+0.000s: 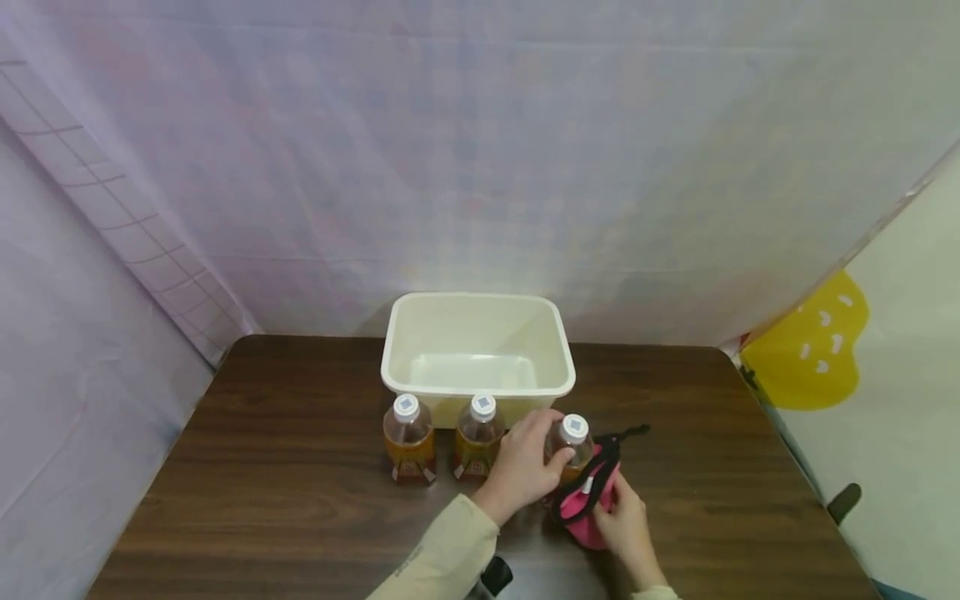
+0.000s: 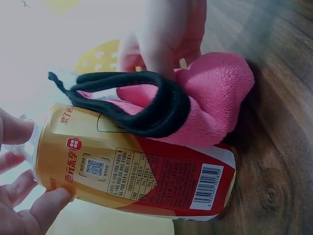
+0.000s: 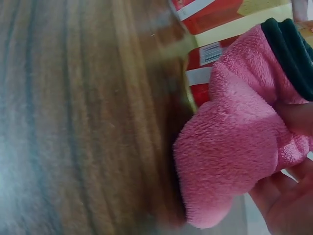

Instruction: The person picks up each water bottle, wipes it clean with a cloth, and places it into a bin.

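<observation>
My left hand (image 1: pixel 525 467) grips a drink bottle (image 2: pixel 146 176) round its shoulder, just below the white cap. The bottle has a yellow and red label and stands roughly upright at the table. My right hand (image 1: pixel 626 525) pinches a pink plush cloth pouch (image 3: pixel 230 137) with a black-edged mouth and a dark cord. In the left wrist view the pouch lies against the bottle's side, its mouth partly gaping. The bottle is beside the pouch, not inside it. Two similar capped bottles, one at far left (image 1: pixel 410 457) and a middle bottle (image 1: pixel 478 450), stand left of my left hand.
Behind the bottles a white plastic bin (image 1: pixel 480 391) stands on the dark wood table (image 1: pixel 285 467). A pale curtain (image 1: pixel 450 167) hangs behind the table. On the right wall is a yellow shape (image 1: pixel 813 358) with white marks.
</observation>
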Demonstrator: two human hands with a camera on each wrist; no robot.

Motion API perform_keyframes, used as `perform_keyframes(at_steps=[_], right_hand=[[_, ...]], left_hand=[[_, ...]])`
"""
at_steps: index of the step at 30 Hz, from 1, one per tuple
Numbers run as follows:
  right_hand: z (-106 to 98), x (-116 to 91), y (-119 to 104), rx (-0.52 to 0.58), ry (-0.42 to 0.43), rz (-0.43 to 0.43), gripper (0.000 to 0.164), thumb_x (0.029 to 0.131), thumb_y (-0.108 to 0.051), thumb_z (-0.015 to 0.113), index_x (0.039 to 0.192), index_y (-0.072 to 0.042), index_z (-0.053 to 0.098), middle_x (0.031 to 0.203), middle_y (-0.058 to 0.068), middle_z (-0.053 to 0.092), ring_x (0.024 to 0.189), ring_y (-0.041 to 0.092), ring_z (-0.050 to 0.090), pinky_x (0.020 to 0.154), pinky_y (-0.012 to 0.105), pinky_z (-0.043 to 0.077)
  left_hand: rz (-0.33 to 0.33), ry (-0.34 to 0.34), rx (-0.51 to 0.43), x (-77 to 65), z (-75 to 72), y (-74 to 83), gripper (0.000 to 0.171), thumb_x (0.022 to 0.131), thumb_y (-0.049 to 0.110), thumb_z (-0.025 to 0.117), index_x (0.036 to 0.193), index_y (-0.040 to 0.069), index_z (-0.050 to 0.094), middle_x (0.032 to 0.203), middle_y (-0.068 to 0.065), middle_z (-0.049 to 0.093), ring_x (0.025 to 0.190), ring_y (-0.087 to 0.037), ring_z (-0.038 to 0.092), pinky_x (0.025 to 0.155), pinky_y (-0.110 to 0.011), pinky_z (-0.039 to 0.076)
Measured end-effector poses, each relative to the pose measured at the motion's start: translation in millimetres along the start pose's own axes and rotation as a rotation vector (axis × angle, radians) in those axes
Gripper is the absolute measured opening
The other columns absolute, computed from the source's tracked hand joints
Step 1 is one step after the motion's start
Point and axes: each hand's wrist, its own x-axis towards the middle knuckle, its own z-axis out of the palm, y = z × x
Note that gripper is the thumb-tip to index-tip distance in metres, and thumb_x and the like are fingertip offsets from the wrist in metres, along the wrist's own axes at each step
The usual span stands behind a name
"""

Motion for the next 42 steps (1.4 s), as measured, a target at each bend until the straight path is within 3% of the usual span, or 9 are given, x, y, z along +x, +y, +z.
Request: perform_keyframes(at_steps=[5,11,14,19,24,33,38,42], right_hand=[[-9,-2,-14,0.069,0.087,-0.083,0.032,0.064,0.017,0.064,0.095,0.010,0.059,0.081,0.019,0.064,0.078,0.025,0.064,0.060,0.024,0.053],[-27,5,-33,0.139,0.118,-0.192,0.031,0.065,0.017,0.065,0.095,0.010,0.059,0.078,0.013,0.062,0.075,0.005,0.061,0.055,0.012,0.049],[-33,10,-41,0.178,0.121,-0.233,0.032,0.064,0.018,0.064,0.094,0.009,0.059,0.076,0.013,0.061,0.072,-0.004,0.054,0.050,0.012,0.046],[-37,19,-48,0.163,0.131,-0.282,0.034,0.060,0.021,0.064,0.090,0.005,0.060,0.071,0.009,0.056,0.064,-0.005,0.049,0.043,0.013,0.041],[-36,22,-49,0.131,0.125,-0.254,0.035,0.060,0.019,0.067,0.091,0.004,0.061,0.072,0.009,0.058,0.064,-0.004,0.049,0.044,0.013,0.041],[-34,15,-36,0.130,0.064,-0.216,0.036,0.064,0.017,0.066,0.097,0.010,0.057,0.079,0.018,0.063,0.076,-0.006,0.052,0.055,0.014,0.049],[-24,13,-22,0.135,0.034,-0.180,0.033,0.063,0.017,0.066,0.094,0.009,0.057,0.076,0.013,0.062,0.071,0.000,0.055,0.055,0.019,0.051],[-14,10,-9,0.099,-0.016,-0.103,0.030,0.064,0.014,0.065,0.091,0.007,0.057,0.074,0.012,0.062,0.065,0.004,0.055,0.051,0.019,0.048]], left_hand=[[0.002,-0.007,-0.013,-0.8,1.2,0.1,0.035,0.082,0.023,0.066,0.112,0.012,0.053,0.106,-0.001,0.059,0.098,-0.015,0.056,0.086,-0.031,0.046],[0.006,0.004,-0.009,-1.5,2.5,-0.9,0.034,0.081,0.022,0.067,0.111,0.013,0.053,0.104,-0.001,0.059,0.097,-0.015,0.057,0.085,-0.030,0.046],[-0.002,0.004,-0.011,-1.6,3.0,-1.0,0.033,0.081,0.021,0.067,0.111,0.014,0.053,0.103,0.000,0.059,0.095,-0.014,0.057,0.084,-0.029,0.047],[0.013,0.023,-0.015,-1.4,2.3,-0.5,0.034,0.079,0.018,0.067,0.110,0.013,0.054,0.097,-0.001,0.059,0.081,-0.011,0.054,0.073,-0.023,0.046],[0.032,0.039,-0.008,-1.4,1.9,-0.8,0.035,0.078,0.016,0.067,0.110,0.012,0.054,0.095,-0.002,0.059,0.075,-0.009,0.051,0.068,-0.020,0.043],[-0.005,0.019,-0.009,-2.1,2.6,1.5,0.034,0.082,0.023,0.066,0.112,0.013,0.053,0.102,-0.003,0.059,0.092,-0.015,0.056,0.082,-0.030,0.047],[0.010,0.038,0.021,-2.6,2.5,0.7,0.035,0.081,0.023,0.066,0.113,0.012,0.053,0.102,-0.002,0.058,0.094,-0.017,0.057,0.082,-0.031,0.047],[0.012,0.041,0.014,-3.0,2.3,0.9,0.036,0.081,0.023,0.066,0.113,0.012,0.053,0.104,-0.002,0.058,0.095,-0.017,0.057,0.084,-0.032,0.047]])
